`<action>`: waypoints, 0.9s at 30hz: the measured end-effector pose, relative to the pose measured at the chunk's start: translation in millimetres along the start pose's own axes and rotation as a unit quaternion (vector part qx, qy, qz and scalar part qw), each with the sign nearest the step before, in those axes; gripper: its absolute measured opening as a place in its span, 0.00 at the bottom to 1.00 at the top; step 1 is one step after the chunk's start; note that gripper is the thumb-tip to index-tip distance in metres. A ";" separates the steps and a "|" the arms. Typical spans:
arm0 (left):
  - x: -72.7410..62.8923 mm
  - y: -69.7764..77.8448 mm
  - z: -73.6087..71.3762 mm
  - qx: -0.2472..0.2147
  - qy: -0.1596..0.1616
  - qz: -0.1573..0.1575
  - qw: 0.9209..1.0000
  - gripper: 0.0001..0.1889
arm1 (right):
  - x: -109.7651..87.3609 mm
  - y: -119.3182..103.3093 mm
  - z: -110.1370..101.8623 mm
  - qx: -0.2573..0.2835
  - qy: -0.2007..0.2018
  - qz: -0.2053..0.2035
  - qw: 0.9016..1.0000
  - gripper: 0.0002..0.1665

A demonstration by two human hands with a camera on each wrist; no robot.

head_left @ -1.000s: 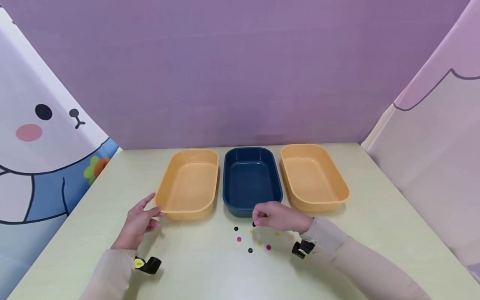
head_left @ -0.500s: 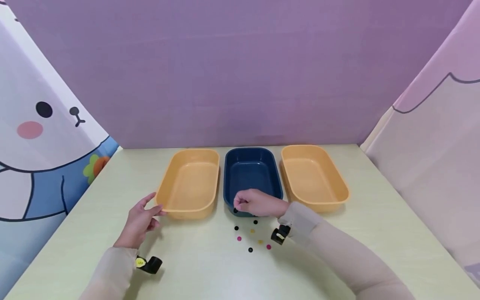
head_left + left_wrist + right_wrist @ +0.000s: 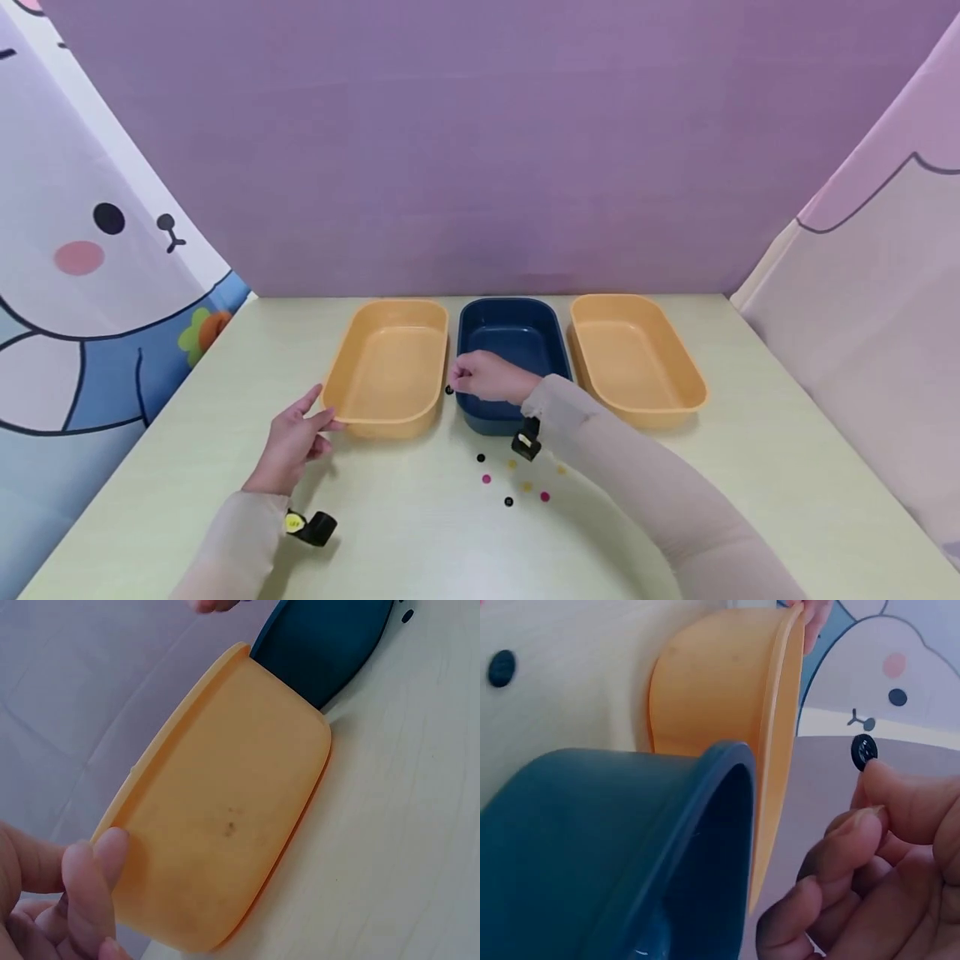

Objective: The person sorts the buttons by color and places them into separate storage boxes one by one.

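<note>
My right hand (image 3: 491, 377) pinches a black button (image 3: 864, 752) between thumb and finger, above the left rim of the dark blue tray (image 3: 514, 424). In the right wrist view the button stands on edge at the fingertips, with the other fingers curled. My left hand (image 3: 288, 446) holds the near left corner of the left orange tray (image 3: 386, 427) by its rim, as the left wrist view also shows. On the table in front of the blue tray lie several small buttons, among them a black button (image 3: 508, 502), a pink button (image 3: 487, 479) and a yellow button (image 3: 527, 487).
Another orange tray (image 3: 639, 415) stands right of the blue one, so three trays line the back of the pale table (image 3: 405, 533). Behind them rises a purple cloth (image 3: 480, 150). Printed cloths hang at both sides.
My right hand has lifted from the table by the buttons and moved left and away from me to the blue tray's left rim, carrying the black button. The left hand keeps its place on the orange tray.
</note>
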State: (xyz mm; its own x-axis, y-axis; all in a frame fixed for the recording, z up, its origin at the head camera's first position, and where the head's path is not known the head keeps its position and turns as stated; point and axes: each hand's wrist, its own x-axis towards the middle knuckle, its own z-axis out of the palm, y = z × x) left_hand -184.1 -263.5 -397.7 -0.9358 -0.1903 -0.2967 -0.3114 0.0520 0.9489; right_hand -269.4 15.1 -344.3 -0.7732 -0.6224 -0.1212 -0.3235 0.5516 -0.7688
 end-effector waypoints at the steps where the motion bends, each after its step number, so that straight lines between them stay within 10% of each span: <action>1: 0.0 0.3 0.9 0.000 0.003 0.002 1.000 0.34 | 4.2 -1.2 0.4 0.003 0.006 0.007 1.000 0.07; 27: -1.1 -3.3 13.9 -0.043 0.075 0.007 0.996 0.32 | 76.7 -18.8 11.5 0.070 0.016 0.138 0.988 0.10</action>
State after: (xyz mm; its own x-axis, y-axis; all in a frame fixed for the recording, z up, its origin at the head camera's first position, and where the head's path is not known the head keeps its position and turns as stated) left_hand -184.3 -249.9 -402.1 -0.9026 -0.3350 -0.2703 -0.2776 -0.0270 0.9603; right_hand -316.3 -49.4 -346.3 -0.8393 -0.4400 -0.3192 -0.0214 0.6135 -0.7894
